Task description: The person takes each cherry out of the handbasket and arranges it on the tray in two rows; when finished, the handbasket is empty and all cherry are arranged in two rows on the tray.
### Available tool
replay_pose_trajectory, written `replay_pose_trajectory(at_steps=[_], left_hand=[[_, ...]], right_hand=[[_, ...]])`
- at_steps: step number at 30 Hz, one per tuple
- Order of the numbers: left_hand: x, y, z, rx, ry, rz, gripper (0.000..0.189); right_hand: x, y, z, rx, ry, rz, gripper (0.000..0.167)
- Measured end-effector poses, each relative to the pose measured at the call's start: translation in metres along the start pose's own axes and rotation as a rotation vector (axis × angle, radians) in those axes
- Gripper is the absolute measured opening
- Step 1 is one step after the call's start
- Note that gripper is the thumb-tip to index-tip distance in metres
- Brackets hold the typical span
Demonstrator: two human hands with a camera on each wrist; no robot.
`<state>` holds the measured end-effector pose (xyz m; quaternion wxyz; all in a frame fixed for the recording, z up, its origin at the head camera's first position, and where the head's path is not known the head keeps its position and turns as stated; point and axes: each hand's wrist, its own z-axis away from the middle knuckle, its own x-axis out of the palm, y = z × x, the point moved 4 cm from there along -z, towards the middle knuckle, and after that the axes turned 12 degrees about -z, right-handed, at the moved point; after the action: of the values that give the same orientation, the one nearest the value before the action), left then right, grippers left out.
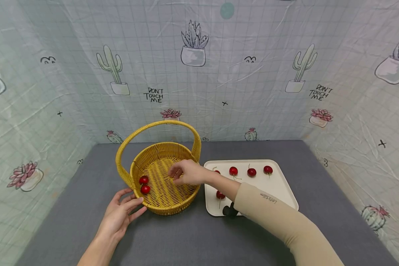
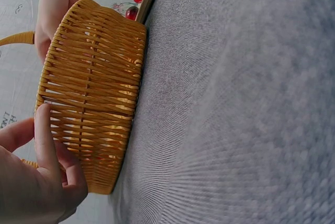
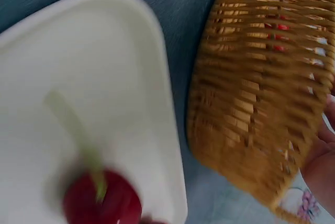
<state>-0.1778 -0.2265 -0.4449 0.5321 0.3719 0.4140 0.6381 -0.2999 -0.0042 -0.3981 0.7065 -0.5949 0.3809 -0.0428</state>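
A yellow wicker basket (image 1: 166, 212) with a tall arched handle (image 1: 163, 122) stands upright on the table. Two red cherries (image 1: 145, 189) lie inside it against the left wall. At the basket's near-left side, my left hand (image 1: 114, 218) touches the rim and outer wall with fairly straight fingers, as the left wrist view also shows. My right hand (image 1: 190, 172) is over the basket's right half, fingers loosely bent, with nothing visible between them. Right of the basket, a white tray (image 1: 269, 192) bears several stemmed cherries (image 1: 251, 172); my right forearm covers part of it.
Grey cloth (image 1: 173, 240) covers the table. Patterned curtains (image 1: 226, 85) hang behind it and at both sides. A small black object (image 1: 231, 210) shows under my right wrist at the tray's near edge. The tray's left edge stands close to the basket.
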Motion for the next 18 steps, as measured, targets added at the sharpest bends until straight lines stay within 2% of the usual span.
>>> replay_pose_trajectory(at_steps=[8,18], left_hand=[[0.001,0.000,-0.001,-0.002,0.008,-0.010,0.054],[0.001,0.000,-0.003,-0.001,0.009,-0.012,0.055]], right_hand=[[0.031,0.005,-0.029,0.041,-0.022,-0.030,0.032],[0.052,0.009,-0.051,0.113,0.045,-0.071,0.038]])
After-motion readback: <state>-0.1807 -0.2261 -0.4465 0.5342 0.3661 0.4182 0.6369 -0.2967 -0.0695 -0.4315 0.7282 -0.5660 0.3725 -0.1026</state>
